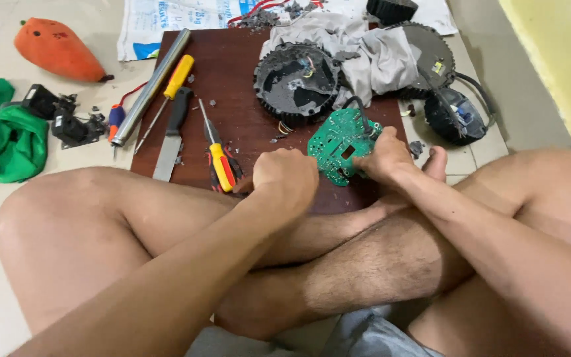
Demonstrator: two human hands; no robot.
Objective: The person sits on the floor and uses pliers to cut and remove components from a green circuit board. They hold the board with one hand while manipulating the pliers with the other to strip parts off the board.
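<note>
A green circuit board (pixel 337 140) lies on the dark brown wooden board (pixel 239 73), tethered by wires to a round black motor housing (pixel 297 80). My right hand (pixel 383 157) grips the circuit board's right edge. My left hand (pixel 287 177) is closed in a fist at the board's left lower edge; what it holds is hidden. A red and yellow screwdriver (pixel 219 155) lies just left of my left hand.
On the wooden board lie a knife (pixel 172 135), a yellow-handled screwdriver (pixel 170 89) and a metal tube (pixel 151 86). A grey cloth (pixel 371 53) covers black housings (pixel 456 114) at the back right. An orange plush (pixel 57 49), green cloth (pixel 11 135) and small black parts (pixel 67 119) lie on the floor at left.
</note>
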